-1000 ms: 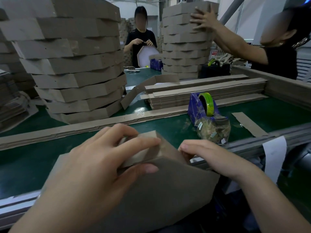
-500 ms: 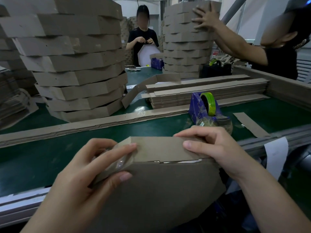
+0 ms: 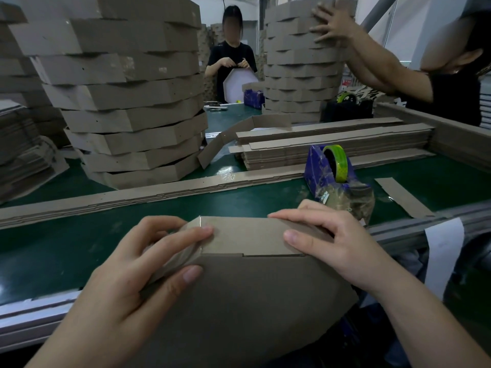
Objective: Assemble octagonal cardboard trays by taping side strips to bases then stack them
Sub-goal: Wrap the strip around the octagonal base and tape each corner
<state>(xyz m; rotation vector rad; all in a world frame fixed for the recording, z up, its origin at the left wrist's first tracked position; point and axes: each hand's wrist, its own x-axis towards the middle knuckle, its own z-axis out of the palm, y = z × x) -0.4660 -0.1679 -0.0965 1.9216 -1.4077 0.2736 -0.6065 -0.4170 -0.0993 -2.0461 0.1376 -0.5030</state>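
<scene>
A brown cardboard tray base (image 3: 252, 309) tilts up toward me at the table's near edge. Its side strip (image 3: 249, 236) stands folded along the top edge. My left hand (image 3: 127, 277) grips the strip's left corner, where clear tape shines, with the thumb on the base. My right hand (image 3: 337, 245) pinches the strip's right end, fingers over the top and thumb on the face. A blue tape dispenser (image 3: 332, 176) with a green roll sits just behind my right hand.
A tall stack of finished trays (image 3: 125, 102) stands back left. Another stack (image 3: 300, 65) is back right, with a person's hands on it. Flat side strips (image 3: 332, 144) lie piled mid-table, more along a row (image 3: 132, 195). A second person works at the far end.
The side strip has been turned up and straightened along the base's top edge. My right hand rose from the base's edge to pinch the strip's right end; my left hand slid to its left corner.
</scene>
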